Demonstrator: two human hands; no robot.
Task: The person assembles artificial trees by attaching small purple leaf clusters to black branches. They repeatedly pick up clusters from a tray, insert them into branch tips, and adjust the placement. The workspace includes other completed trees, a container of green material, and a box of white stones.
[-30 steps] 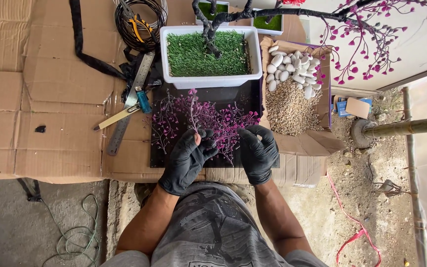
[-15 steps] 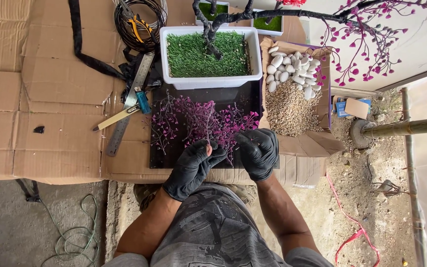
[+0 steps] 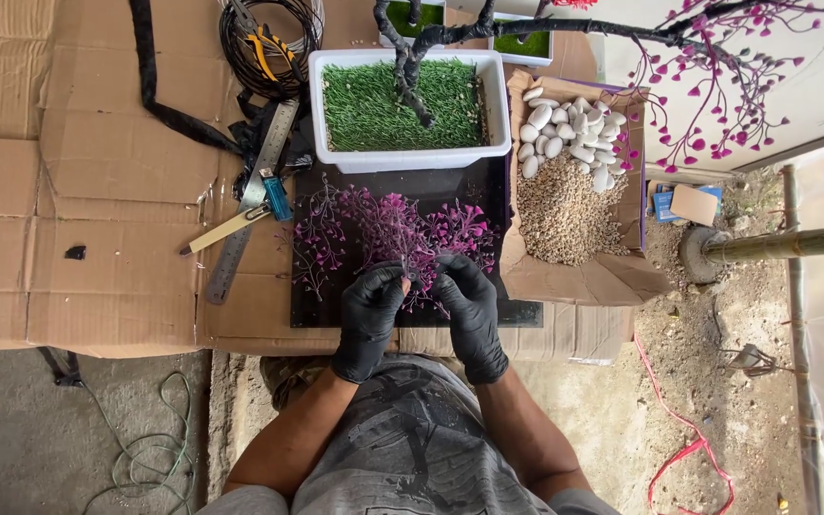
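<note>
My left hand and my right hand, both in black gloves, meet over a black board. Between the fingertips of both hands I pinch the thin stems of a cluster of wire branches with purple-pink blossoms that fans out over the board. Behind the board stands a white rectangular planter filled with green artificial grass, from which a dark twisted trunk rises. Its branch with pink blossoms reaches to the right.
An open cardboard box right of the board holds fine gravel and white pebbles. Left of the board lie a metal ruler, a blue lighter, a wooden-handled tool, a wire coil with yellow pliers and a black strap. Flattened cardboard covers the floor.
Both hands have drawn closer together at the base of the purple cluster, and the fingertips now meet on its stems. The cluster has shifted slightly.
</note>
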